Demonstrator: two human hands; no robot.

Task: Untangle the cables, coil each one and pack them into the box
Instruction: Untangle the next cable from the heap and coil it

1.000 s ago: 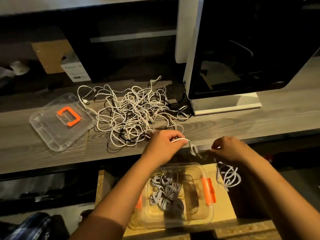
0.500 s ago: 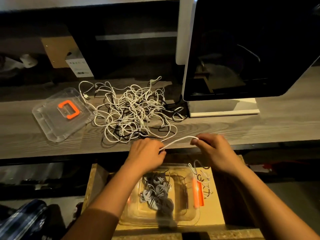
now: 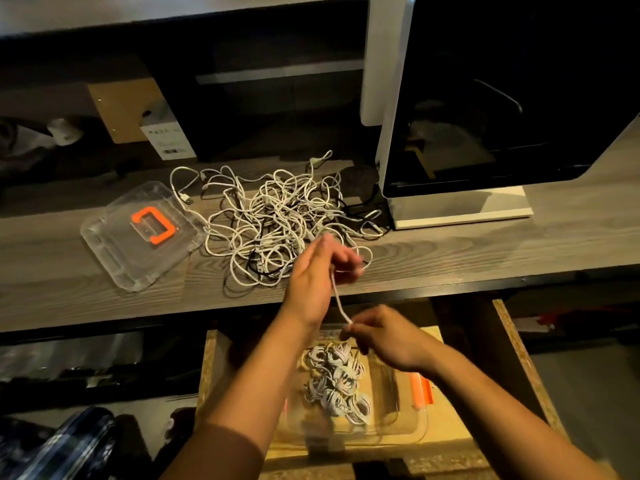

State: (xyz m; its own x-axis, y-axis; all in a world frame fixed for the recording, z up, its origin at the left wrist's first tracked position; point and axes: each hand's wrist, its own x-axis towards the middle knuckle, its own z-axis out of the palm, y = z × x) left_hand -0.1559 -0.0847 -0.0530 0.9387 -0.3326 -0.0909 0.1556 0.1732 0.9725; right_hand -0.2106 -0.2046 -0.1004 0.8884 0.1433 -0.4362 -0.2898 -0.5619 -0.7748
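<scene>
Hands have swung round: half a second back the white cable [image 3: 337, 299] ran sideways between them at the bench [image 3: 485, 258] edge, and now it runs far to near. Up top, the left hand [image 3: 317, 271] sits over the near side of the tangle [image 3: 273, 216], fingers curled on the cable, a bit blurred. Down low, the right hand [image 3: 381, 337] has dropped over the box [image 3: 398, 434], pinching the near end. I read that as a coil starting round the left fingers. Several coiled cables [image 3: 336, 379] lie in the box already. The big tangle still waits, with the lid [image 3: 138, 237] lying left of it.
</scene>
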